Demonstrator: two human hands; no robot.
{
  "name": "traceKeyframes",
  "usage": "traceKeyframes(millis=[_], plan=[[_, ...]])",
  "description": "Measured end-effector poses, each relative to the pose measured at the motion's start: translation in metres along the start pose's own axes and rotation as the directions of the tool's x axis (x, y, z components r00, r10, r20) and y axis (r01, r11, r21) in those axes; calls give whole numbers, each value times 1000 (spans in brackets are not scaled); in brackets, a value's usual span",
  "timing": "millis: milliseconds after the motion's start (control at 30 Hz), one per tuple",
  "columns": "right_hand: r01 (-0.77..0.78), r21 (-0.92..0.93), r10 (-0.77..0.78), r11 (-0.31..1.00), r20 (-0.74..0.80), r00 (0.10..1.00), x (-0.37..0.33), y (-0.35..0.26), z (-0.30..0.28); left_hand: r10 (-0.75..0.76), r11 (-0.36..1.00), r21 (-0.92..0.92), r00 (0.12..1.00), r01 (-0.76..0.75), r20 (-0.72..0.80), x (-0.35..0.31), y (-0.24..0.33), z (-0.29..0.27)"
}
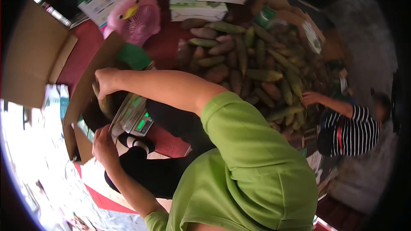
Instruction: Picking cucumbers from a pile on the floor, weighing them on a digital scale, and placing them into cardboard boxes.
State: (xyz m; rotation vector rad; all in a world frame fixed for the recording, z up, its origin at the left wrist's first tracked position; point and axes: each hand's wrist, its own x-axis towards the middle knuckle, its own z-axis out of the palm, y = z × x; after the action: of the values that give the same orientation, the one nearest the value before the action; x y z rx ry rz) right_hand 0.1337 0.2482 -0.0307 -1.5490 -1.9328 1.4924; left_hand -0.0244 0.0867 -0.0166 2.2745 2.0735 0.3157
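My right hand (pixel 108 82) reaches across to the left, inside an open cardboard box (pixel 83 92). Its fingers are closed on a long greenish-brown vegetable (pixel 105 105), tilted down into the box. My left hand (pixel 105 146) is closed at the near rim of the same box, its fingertips partly hidden. Right beside the box sits a scale (pixel 133 122) with a lit green display. Green and purplish-brown long vegetables (pixel 233 49) lie heaped on the red-topped table, beyond my right arm.
A pink fan (pixel 135 17) shaped like a bird stands on the table's far side. White and green cartons (pixel 197 8) lie behind the heap. At the right, a person in a striped shirt (pixel 353 130) reaches a hand (pixel 311 98) to the heap. Another cardboard box (pixel 32 42) is at far left.
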Motion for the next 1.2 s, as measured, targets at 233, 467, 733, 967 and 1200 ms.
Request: traceKeyframes(millis=[233, 467, 733, 967, 1200], plan=[[553, -102, -457, 827, -695, 555, -105, 65, -63, 33, 999, -36, 999, -33, -8, 2, 0, 3], [-192, 340, 377, 921, -650, 659, -226, 255, -58, 75, 997, -6, 997, -75, -27, 8, -6, 12], [-751, 59, 381, 658, -886, 264, -329, 407, -60, 75, 997, -9, 995, -75, -67, 0, -27, 17], [-875, -392, 402, 284, -780, 480, -363, 400, -117, 80, 992, -91, 994, -87, -72, 4, -24, 22], [-894, -414, 694, 172, -593, 409, -351, 401, -128, 70, 993, -85, 994, -77, -86, 4, -26, 29]])
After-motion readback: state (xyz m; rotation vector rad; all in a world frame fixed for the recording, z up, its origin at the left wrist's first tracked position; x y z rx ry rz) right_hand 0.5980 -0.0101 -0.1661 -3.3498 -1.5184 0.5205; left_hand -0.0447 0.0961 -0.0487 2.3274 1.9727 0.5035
